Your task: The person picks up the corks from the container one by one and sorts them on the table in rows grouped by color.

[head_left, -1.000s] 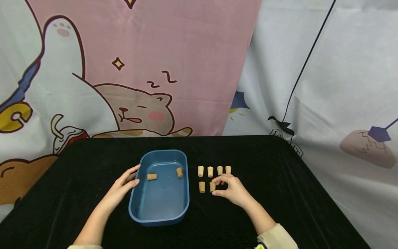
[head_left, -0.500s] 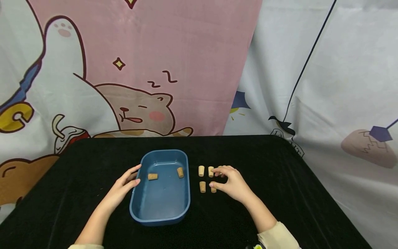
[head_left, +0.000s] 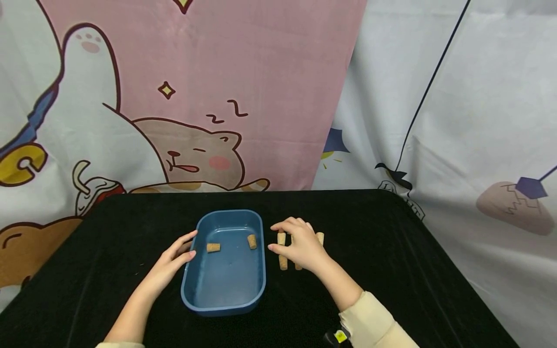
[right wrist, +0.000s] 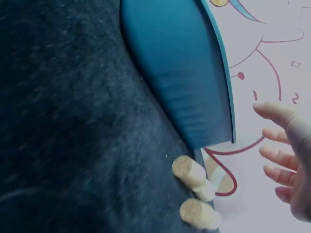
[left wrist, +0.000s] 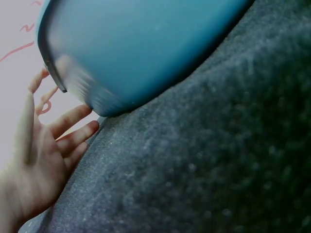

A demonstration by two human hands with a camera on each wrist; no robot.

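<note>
A blue rectangular tray (head_left: 223,307) rests on the black cloth with two corks inside, one lying at the left (head_left: 213,247), the other near the right wall (head_left: 252,241). My left hand (head_left: 170,261) touches the tray's left side; in the left wrist view its fingers are loosely extended against the blue wall. To the right of the tray, my right hand (head_left: 300,244) hovers over two rows of corks (head_left: 283,262), thumb and fingers apart with nothing between them. It hides some of the corks; one shows beyond its right side (head_left: 320,238). The right wrist view shows corks (right wrist: 189,171) below the hand.
Black cloth (head_left: 370,222) covers the table around the tray and corks. Behind it hangs a printed curtain (head_left: 283,96) with cartoon animals. A dark device with a yellow-green mark (head_left: 340,336) is at the right sleeve.
My right hand first was at a front-row cork, then moved up and left over the rows toward the leftmost corks. My left hand and the tray stay in place.
</note>
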